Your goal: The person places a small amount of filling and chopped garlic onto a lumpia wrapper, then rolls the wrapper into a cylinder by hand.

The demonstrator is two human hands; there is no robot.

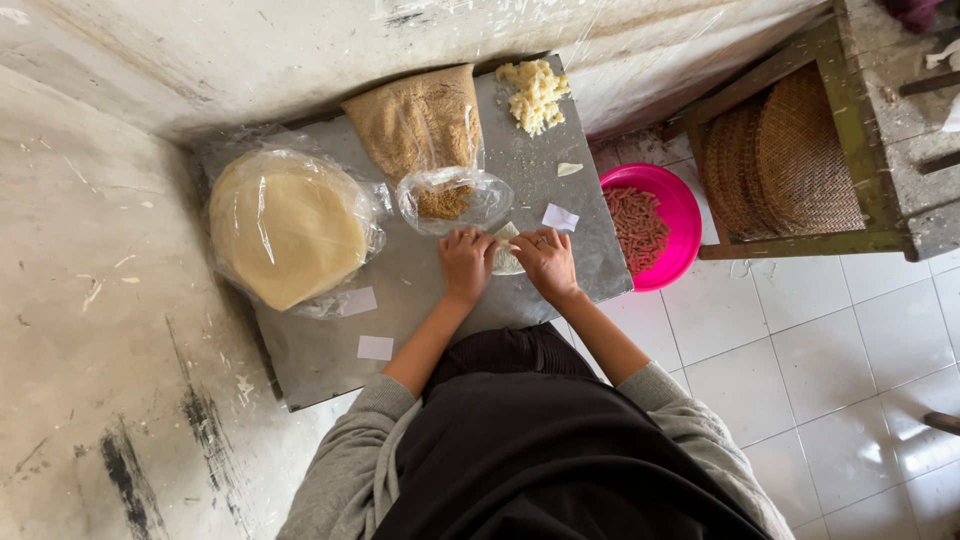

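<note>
Pale wrapper (506,252) sits pinched between our left hand (465,262) and right hand (545,260), both curled closed on it, and we judge a hard tug could tear it.

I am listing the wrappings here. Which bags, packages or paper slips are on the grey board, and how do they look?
Round stack bag: left on the grey board, clear plastic over pale yellow discs.
Crumb bag: top centre, tall, clear, brown filling.
Small open bag: before the hands, clear, few brown crumbs.
White paper slips: small rectangles, lower left; another near the right hand.
</note>
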